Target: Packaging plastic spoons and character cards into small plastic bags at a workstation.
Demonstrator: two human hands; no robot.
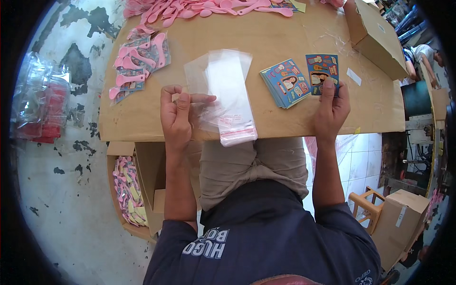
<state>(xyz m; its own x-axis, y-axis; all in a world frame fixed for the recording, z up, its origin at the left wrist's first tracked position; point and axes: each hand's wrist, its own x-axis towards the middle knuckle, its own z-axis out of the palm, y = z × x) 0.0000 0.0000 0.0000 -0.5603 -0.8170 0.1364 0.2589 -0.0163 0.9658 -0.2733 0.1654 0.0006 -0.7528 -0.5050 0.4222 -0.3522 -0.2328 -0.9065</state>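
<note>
My right grip [332, 110] has 1 blue card [322, 61] pinched at its thumb; a card stack [286, 84] lies just left of it on the tabletop [280, 35]. My left grip [177, 114] is half curled, index finger extended against clear bags [229, 85] on its right; from here, I can't tell if it holds 1.

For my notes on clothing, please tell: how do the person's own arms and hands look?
The left hand and right hand are bare, with no gloves or watch showing. The forearms are uncovered too. The short sleeves are dark navy, part of a shirt with large pale lettering on its front.
</note>
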